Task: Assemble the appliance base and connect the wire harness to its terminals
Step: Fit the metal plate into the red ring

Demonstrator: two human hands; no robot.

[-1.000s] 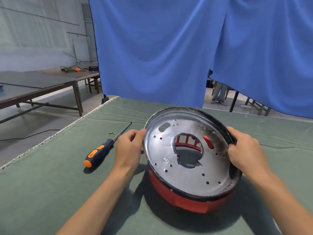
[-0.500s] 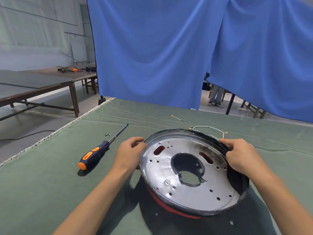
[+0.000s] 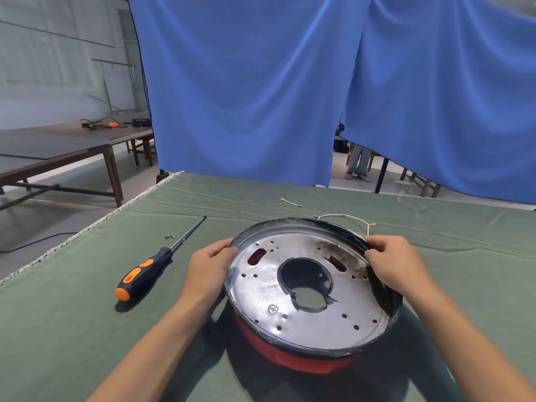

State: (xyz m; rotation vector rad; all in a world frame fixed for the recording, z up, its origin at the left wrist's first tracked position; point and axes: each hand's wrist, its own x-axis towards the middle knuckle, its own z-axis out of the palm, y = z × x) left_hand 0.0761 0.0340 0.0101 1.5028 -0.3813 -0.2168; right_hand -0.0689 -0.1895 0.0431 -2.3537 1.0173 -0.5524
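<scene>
Both forearms reach in from below. Left hand [image 3: 210,266] grips the left rim of the metal plate [image 3: 290,288], fingers curled over the edge. Right hand [image 3: 396,265] clamps the right rim. Plate sits tilted on the red base [image 3: 293,356], seemingly not fully seated. White wire [image 3: 343,217] just behind; screwdriver [image 3: 145,269] left on the table [image 3: 72,300].

Both forearms are reaching forward; the left hand [image 3: 209,264] is curling at nine o'clock, the right hand [image 3: 394,264] gripping at two o'clock
</scene>
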